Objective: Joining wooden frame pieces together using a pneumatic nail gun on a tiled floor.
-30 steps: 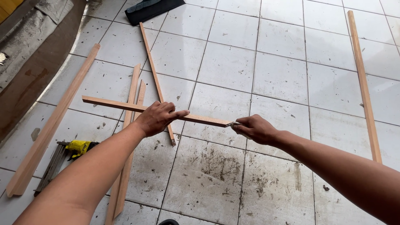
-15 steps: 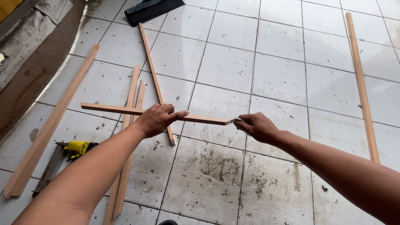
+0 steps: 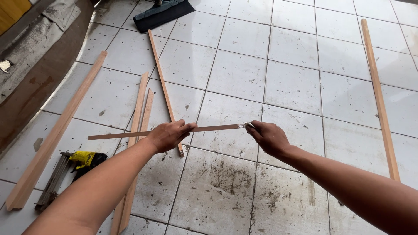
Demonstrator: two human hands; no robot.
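My left hand grips a thin wooden strip near its middle and holds it level above the tiled floor. The strip runs from far left to its right end, where my right hand pinches a small metallic object against the tip. Both arms reach out from the bottom of the view.
Several wooden strips lie on the floor: a wide one at left, two thin ones below my left arm, a long one angled upward, another at right. A yellow nail gun lies at lower left. A dark mat sits at top.
The held strip has tilted from sloping down to the right to nearly level, and both hands have shifted slightly with it.
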